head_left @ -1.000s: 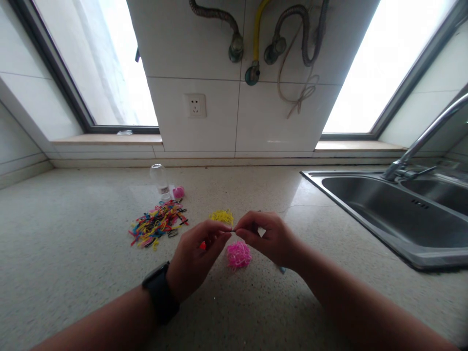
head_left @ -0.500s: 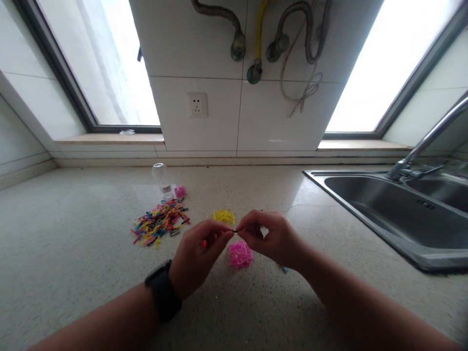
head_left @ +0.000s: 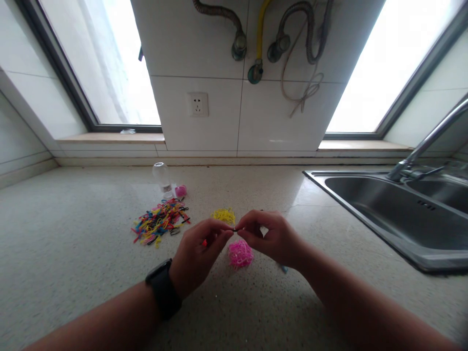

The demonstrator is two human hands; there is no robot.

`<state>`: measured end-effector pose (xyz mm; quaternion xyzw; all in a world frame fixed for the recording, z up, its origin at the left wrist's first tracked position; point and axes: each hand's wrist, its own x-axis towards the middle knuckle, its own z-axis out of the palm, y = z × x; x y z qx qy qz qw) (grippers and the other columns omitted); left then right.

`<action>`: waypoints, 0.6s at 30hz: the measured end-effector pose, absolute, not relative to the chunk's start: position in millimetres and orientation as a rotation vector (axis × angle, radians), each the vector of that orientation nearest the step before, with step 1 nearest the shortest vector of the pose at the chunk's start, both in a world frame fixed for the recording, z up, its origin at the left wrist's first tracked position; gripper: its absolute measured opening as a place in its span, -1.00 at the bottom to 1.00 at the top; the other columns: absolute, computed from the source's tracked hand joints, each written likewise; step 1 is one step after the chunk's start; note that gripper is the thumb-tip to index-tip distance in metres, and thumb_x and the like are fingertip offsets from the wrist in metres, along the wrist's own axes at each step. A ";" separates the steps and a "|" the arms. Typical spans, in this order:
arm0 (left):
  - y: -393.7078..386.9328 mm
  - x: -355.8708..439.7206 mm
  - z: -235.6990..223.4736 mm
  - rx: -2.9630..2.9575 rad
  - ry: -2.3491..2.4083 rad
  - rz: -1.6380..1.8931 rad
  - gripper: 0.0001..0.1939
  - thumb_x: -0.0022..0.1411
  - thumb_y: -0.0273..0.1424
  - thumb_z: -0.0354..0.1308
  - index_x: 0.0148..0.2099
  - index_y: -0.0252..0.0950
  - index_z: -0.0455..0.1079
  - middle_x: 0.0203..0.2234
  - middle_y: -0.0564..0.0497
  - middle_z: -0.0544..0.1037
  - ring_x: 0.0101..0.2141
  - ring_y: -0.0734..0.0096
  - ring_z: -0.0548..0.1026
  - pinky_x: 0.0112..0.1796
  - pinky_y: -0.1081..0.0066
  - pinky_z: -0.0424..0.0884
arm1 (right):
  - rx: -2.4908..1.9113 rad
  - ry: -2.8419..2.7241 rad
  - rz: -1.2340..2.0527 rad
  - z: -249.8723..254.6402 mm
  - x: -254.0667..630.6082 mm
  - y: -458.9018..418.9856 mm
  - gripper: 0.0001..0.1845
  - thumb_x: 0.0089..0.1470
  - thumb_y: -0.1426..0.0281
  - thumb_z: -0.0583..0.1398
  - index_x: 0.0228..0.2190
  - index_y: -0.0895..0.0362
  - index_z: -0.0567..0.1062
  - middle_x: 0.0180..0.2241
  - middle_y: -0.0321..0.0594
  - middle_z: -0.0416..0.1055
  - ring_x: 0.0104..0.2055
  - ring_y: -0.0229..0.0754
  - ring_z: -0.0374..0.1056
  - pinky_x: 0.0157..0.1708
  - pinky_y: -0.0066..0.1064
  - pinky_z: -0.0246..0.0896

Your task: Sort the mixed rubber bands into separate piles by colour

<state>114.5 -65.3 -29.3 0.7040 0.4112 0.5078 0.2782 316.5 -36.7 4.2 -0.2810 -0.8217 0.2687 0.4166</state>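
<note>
My left hand [head_left: 197,256] and my right hand [head_left: 270,235] meet fingertip to fingertip above the counter. Between them they pinch a small black rubber band [head_left: 235,230], mostly covered by the fingers. Just below the fingertips lies a pile of pink rubber bands [head_left: 240,254], and behind them a pile of yellow rubber bands [head_left: 224,215]. Something red [head_left: 204,242] shows through the gap of my left hand, largely hidden. To the left spreads a mixed heap of coloured rubber bands [head_left: 159,222]. A bit of blue [head_left: 284,268] peeks out beneath my right wrist.
A clear bottle [head_left: 161,176] stands behind the mixed heap, with a pink cap-like piece [head_left: 180,190] beside it. At the right a steel sink [head_left: 318,181] with a faucet [head_left: 420,146] is set into the speckled counter [head_left: 91,292]. A tiled wall [head_left: 204,136] rises behind.
Both hands keep nearly the same pose, fingertips still together on the black rubber band. Slightly less of the band shows between them. The piles have not changed.
</note>
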 end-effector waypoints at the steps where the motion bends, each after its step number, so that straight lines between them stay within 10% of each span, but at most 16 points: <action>1: -65.4 114.5 -29.3 1.889 1.103 1.361 -0.81 0.33 -0.24 0.17 -0.19 -0.25 0.48 -0.49 0.08 0.47 -0.51 0.55 0.40 -0.48 0.56 0.38 | -0.704 -2.062 0.675 4.7 316.5 -36.6 -0.93 0.09 0.43 0.26 -0.36 0.19 0.54 -0.63 -0.40 0.29 -0.59 -0.40 0.16 -0.58 -0.55 0.10; 18: -62.7 117.0 -26.6 1.822 1.066 1.422 -0.81 0.33 -0.26 0.16 -0.18 -0.28 0.46 -0.55 0.11 0.45 -0.56 0.57 0.36 -0.54 0.58 0.27 | -0.706 -2.047 0.736 0.5 319.1 -34.1 -0.83 0.09 0.36 0.31 -0.25 0.16 0.54 -0.59 -0.41 0.32 -0.59 -0.39 0.14 -0.58 -0.53 0.10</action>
